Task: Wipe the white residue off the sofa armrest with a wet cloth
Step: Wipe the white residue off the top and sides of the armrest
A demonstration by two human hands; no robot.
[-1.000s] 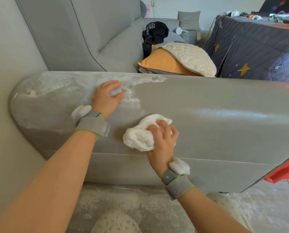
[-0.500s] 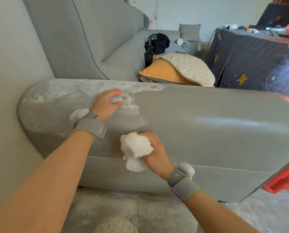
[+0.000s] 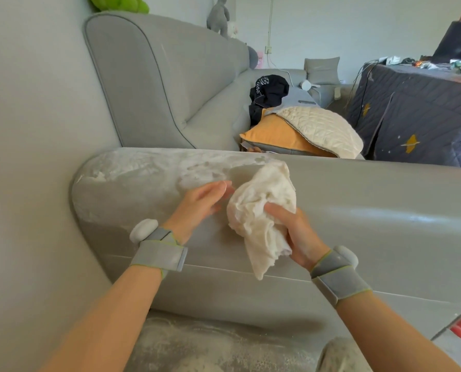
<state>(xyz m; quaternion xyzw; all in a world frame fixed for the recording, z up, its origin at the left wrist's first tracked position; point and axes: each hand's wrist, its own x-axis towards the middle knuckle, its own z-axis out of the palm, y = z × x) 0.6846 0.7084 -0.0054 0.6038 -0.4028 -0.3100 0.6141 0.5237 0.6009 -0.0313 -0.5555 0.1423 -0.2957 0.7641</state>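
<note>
The cloth is lifted off the armrest now, bunched in the right hand; left hand loose-fingered beside it (residue beyond fingertips remains).

My forearms are bare. Each wrist wears a grey fabric band edged in yellow-green, the left wristband and right wristband, each carrying a rounded pale grey pod on its outer side.
</note>
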